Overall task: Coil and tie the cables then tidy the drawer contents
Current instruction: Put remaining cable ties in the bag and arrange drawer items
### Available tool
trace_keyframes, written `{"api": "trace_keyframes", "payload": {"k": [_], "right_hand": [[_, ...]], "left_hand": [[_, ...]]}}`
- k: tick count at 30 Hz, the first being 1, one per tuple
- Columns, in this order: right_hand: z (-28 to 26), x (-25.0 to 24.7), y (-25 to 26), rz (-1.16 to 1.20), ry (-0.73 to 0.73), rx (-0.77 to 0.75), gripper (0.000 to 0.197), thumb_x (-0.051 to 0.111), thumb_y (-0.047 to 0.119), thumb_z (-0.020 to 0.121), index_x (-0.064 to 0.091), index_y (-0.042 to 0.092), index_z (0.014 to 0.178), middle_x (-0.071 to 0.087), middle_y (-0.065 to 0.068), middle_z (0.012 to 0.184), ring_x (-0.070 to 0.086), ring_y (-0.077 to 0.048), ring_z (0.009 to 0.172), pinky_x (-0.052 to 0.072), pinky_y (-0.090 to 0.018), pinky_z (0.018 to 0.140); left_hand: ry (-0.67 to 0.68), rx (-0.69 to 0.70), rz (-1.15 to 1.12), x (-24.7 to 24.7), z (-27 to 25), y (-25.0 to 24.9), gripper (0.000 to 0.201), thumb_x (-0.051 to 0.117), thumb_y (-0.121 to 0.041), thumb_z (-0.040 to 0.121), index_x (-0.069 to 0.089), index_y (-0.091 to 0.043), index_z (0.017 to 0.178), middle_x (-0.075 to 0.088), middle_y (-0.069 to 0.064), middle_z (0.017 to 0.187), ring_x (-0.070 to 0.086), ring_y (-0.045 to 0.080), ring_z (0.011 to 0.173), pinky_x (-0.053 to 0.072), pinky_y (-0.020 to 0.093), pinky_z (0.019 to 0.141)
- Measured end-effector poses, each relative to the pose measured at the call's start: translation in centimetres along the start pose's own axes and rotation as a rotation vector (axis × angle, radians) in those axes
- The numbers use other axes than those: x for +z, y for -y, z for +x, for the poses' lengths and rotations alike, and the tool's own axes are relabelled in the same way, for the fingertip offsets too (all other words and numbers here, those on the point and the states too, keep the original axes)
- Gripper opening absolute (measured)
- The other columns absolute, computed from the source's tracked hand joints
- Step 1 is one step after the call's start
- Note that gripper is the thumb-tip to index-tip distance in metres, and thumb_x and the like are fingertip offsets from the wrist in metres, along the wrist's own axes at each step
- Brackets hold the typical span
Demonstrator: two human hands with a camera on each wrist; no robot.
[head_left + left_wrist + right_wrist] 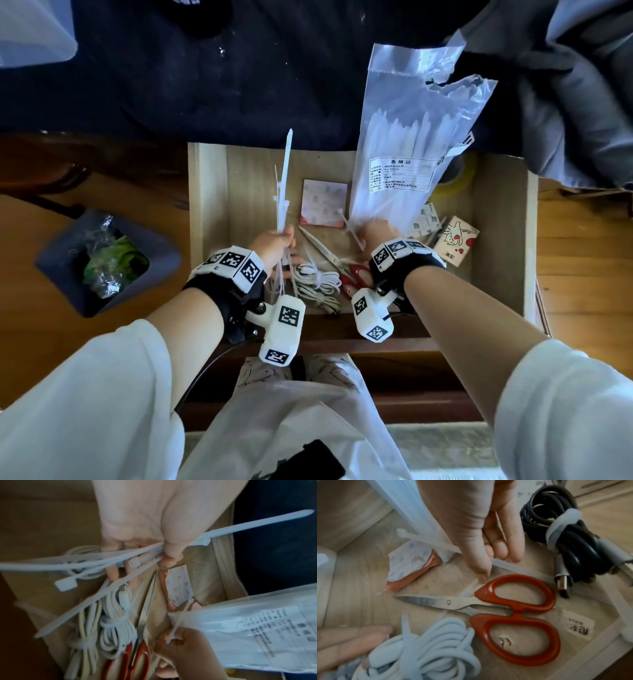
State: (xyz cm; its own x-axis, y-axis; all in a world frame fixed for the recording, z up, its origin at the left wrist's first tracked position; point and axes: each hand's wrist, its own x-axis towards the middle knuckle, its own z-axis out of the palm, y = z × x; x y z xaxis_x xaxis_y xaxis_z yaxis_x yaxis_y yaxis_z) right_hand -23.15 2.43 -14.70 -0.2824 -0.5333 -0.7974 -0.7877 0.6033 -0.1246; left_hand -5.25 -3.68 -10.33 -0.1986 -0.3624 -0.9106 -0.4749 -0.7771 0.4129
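Note:
Over the open wooden drawer (498, 240), my left hand (274, 240) (145, 527) grips a bundle of loose white zip ties (283, 192) (85, 563) that stick up and fan out. My right hand (375, 231) (185, 649) (471, 527) holds the bottom of a clear bag of zip ties (407, 154) (257, 628) upright, with one loose tie (173, 632) pinched alongside it. Tied white cable coils (317, 279) (118, 622) (428, 649) lie on the drawer floor below my hands. A black coiled cable (559, 527) with a white tie lies to the right.
Red-handled scissors (354, 275) (513, 615) lie between the cables. A sticky pad (323, 202), a small printed box (455, 240) and a yellow tape roll (459, 178) sit further back. A grey waste bin (54, 253) stands left of the drawer. Dark fabric (205, 85) lies beyond.

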Motion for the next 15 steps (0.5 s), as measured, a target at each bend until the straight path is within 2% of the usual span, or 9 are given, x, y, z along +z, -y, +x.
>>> {"api": "trace_keyframes", "payload": {"k": [4, 6, 8, 10, 12, 13, 15], "right_hand": [[0.2, -0.1, 0.7, -0.062, 0.025, -0.021, 0.029, 0.056, 0.006, 0.089, 0.06, 0.008, 0.119, 0.061, -0.014, 0.112, 0.06, -0.031, 0.102, 0.048, -0.034, 0.082], [0.3, -0.1, 0.8, -0.088, 0.023, -0.029, 0.031, 0.053, 0.002, 0.089, 0.058, 0.006, 0.119, 0.059, -0.015, 0.113, 0.059, -0.032, 0.105, 0.047, -0.034, 0.084], [0.3, -0.2, 0.8, -0.098, 0.013, -0.019, 0.026, 0.049, 0.001, 0.091, 0.059, 0.003, 0.115, 0.059, -0.016, 0.112, 0.059, -0.033, 0.104, 0.046, -0.033, 0.081], [0.5, -0.2, 0.7, -0.082, 0.017, 0.0, 0.025, 0.048, 0.002, 0.092, 0.058, 0.002, 0.114, 0.06, -0.015, 0.105, 0.059, -0.033, 0.105, 0.043, -0.032, 0.078], [0.5, -0.2, 0.7, -0.053, 0.014, 0.016, 0.024, 0.051, 0.004, 0.092, 0.058, 0.002, 0.115, 0.057, -0.013, 0.092, 0.059, -0.032, 0.105, 0.042, -0.031, 0.076], [0.6, -0.2, 0.7, -0.049, 0.001, 0.016, 0.025, 0.051, 0.004, 0.091, 0.057, 0.002, 0.116, 0.057, -0.012, 0.094, 0.059, -0.032, 0.105, 0.042, -0.032, 0.076], [0.5, -0.1, 0.6, -0.066, -0.029, -0.006, 0.03, 0.052, 0.003, 0.091, 0.054, 0.004, 0.121, 0.058, -0.015, 0.112, 0.058, -0.032, 0.107, 0.044, -0.032, 0.079]], "left_hand": [[-0.068, -0.017, 0.023, -1.4, 0.0, -0.3, 0.039, 0.039, -0.036, 0.1, 0.043, -0.013, 0.069, 0.051, 0.006, 0.079, 0.052, 0.019, 0.072, 0.043, 0.033, 0.062], [-0.089, -0.026, 0.02, -2.0, -0.1, -0.3, 0.039, 0.039, -0.037, 0.1, 0.044, -0.013, 0.069, 0.053, 0.007, 0.085, 0.054, 0.021, 0.076, 0.043, 0.034, 0.063], [-0.088, -0.041, -0.003, -2.5, -0.1, -0.2, 0.04, 0.038, -0.038, 0.1, 0.044, -0.013, 0.069, 0.054, 0.011, 0.096, 0.056, 0.026, 0.088, 0.044, 0.039, 0.071], [-0.079, -0.058, -0.031, -2.7, -0.1, -0.2, 0.041, 0.038, -0.038, 0.1, 0.044, -0.013, 0.068, 0.055, 0.012, 0.095, 0.055, 0.027, 0.093, 0.042, 0.043, 0.079], [-0.076, -0.069, -0.058, -2.8, -0.2, -0.2, 0.041, 0.039, -0.038, 0.1, 0.044, -0.013, 0.068, 0.055, 0.011, 0.091, 0.055, 0.028, 0.092, 0.042, 0.044, 0.082], [-0.075, -0.072, -0.067, -2.8, -0.2, -0.3, 0.041, 0.039, -0.038, 0.1, 0.044, -0.013, 0.068, 0.056, 0.011, 0.091, 0.055, 0.028, 0.093, 0.042, 0.045, 0.082], [-0.066, -0.076, -0.083, -2.8, -0.3, -0.3, 0.041, 0.038, -0.037, 0.1, 0.043, -0.012, 0.068, 0.055, 0.014, 0.097, 0.055, 0.029, 0.096, 0.042, 0.045, 0.084]]}}
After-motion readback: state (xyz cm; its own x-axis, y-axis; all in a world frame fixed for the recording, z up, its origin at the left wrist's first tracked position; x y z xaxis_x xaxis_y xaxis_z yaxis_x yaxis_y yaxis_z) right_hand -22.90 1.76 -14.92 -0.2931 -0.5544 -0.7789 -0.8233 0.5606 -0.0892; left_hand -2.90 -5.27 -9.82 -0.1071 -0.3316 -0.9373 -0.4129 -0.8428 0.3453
